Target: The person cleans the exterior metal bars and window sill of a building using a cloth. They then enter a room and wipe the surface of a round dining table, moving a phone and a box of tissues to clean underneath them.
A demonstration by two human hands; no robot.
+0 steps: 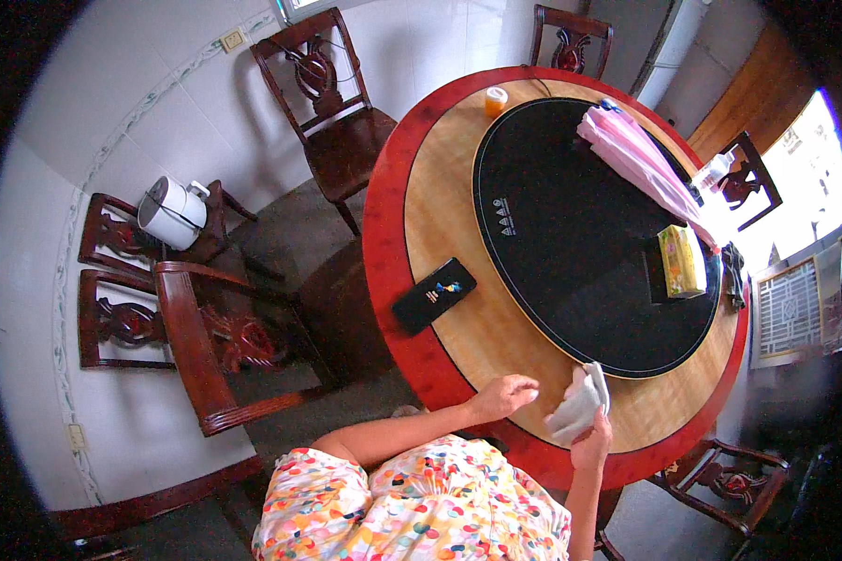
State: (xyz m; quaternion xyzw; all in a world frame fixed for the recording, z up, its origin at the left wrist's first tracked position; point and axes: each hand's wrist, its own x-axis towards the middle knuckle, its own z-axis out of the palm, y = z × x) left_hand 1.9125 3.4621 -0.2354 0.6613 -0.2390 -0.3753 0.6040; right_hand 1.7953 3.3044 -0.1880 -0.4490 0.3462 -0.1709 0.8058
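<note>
My right hand [592,440] grips a folded whitish cloth [581,407] by its right side, just above the table's near edge. The cloth's top corner reaches the rim of the black round turntable [561,259]. To its left, my left hand [505,397] hovers over the wood-look table top [456,350] with loosely bent fingers, and nothing shows in it. Farther left, a black smartphone [433,296] with a lit screen lies across the red table border [386,210] and the wood-look surface.
A yellow tissue box [680,261] and a folded pink umbrella [638,165] rest on the turntable. An orange jar with a white lid [495,102] stands behind. Dark wooden chairs [340,151] surround the table; a white lidded pot [172,212] sits on one at left.
</note>
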